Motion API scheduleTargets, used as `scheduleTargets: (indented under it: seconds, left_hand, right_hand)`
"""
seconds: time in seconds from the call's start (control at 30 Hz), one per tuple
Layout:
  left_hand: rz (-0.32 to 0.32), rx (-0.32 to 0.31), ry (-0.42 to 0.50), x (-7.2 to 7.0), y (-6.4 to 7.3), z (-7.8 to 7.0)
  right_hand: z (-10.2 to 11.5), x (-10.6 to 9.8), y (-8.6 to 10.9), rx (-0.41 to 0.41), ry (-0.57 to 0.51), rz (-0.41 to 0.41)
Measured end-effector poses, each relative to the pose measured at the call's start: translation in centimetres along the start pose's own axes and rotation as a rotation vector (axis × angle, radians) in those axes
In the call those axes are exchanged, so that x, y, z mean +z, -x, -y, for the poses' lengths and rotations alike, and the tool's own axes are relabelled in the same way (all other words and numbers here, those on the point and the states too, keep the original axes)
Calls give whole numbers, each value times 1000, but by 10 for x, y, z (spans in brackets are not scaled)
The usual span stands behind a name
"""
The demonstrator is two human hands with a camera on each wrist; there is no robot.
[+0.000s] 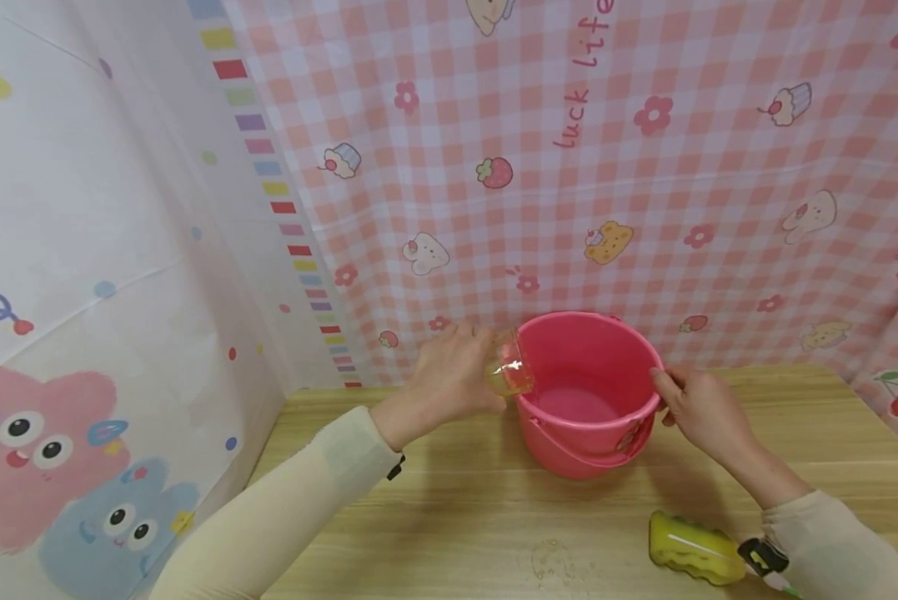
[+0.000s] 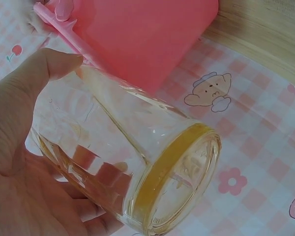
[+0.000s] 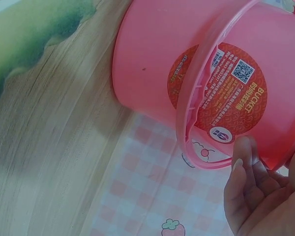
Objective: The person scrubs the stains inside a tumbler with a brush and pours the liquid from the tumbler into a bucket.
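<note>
My left hand grips a clear, amber-tinted glass and tilts it over the left rim of a pink plastic bucket. In the left wrist view, the thumb and fingers wrap round the glass, its thick base facing the camera. My right hand pinches the bucket's right rim. From the right wrist, the fingers lie under the rim beside a red and gold label. The bucket's handle hangs down across its near side. No liquid stream is plainly visible.
A yellow-green wavy sponge lies on the wooden table by the right forearm. Left of it, a small patch of liquid drops wets the tabletop. A pink checked cloth hangs behind the bucket; a printed white sheet hangs at left.
</note>
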State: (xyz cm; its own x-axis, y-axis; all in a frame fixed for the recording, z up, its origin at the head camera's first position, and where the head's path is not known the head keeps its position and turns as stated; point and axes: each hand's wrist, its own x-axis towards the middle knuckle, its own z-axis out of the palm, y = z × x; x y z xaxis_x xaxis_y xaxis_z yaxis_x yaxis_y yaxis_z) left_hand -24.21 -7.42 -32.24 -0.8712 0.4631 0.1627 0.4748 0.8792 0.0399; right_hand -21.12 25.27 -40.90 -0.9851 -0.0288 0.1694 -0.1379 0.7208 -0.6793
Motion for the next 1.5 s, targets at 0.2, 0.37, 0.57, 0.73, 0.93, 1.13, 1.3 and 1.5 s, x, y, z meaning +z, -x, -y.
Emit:
scheduleTargets:
  seconds: [0.2,0.37,0.57,0.73,0.93,1.13,1.3,1.5]
  left_hand:
    - [0,3,8,-1,0,0]
    - [2,2,16,-1,0,0]
    - [7,1,12,-1,0,0]
    - [3,7,5,-2,0,0]
    - [-3,11,-6,-1,0,0]
    - [-1,10,-5,0,-1,1]
    - [-5,5,-18,0,-2,-1]
    - [-3,2,-20,0,-2,-1]
  right_hand:
    - [0,0,0,-7,4,-7]
    - [0,0,1,-6,4,-6]
    - [-1,1,1,-17,8,-16]
    - [-1,1,1,-16,9,-18]
    - [0,0,1,-27,11,-23]
    - [0,0,1,-31,12,-22]
    - [-1,0,0,-30,8,-14]
    - [-1,-1,0,-35,4,-12]
